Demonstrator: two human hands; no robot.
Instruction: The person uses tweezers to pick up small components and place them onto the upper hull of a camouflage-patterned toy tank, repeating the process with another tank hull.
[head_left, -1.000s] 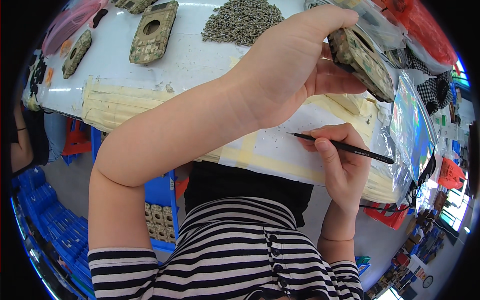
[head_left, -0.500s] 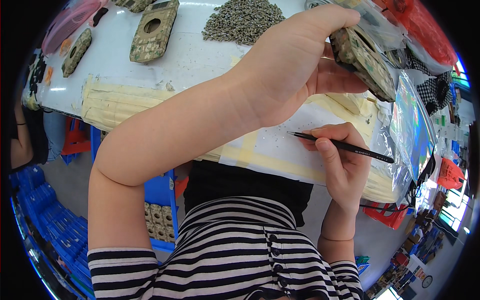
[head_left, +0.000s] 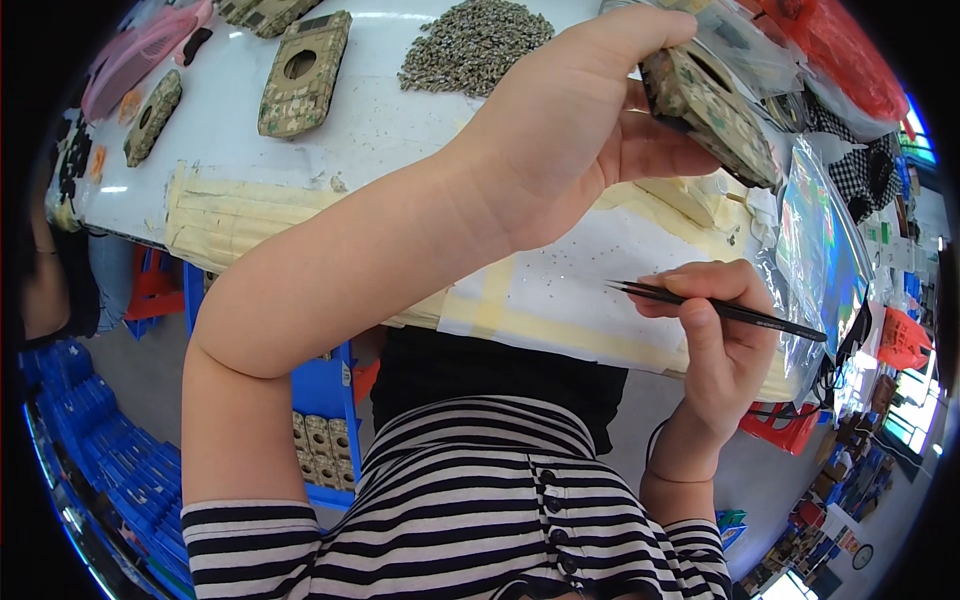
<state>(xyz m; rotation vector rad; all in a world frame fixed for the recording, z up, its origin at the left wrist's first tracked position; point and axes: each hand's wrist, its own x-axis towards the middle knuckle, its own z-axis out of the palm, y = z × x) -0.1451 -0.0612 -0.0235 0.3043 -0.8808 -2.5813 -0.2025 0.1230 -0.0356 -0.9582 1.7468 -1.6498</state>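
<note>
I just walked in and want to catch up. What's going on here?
A person holds a camouflage-patterned model shell in the left hand, raised above the table. The right hand grips black tweezers, their tips over a white sheet scattered with tiny specks; whether they hold anything is too small to tell. Farther back lie other camouflage shells and a heap of small metallic pieces.

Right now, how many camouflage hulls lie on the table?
3: the left hull, the right hull, and the top hull, cut off by the frame; more may be hidden.
</note>
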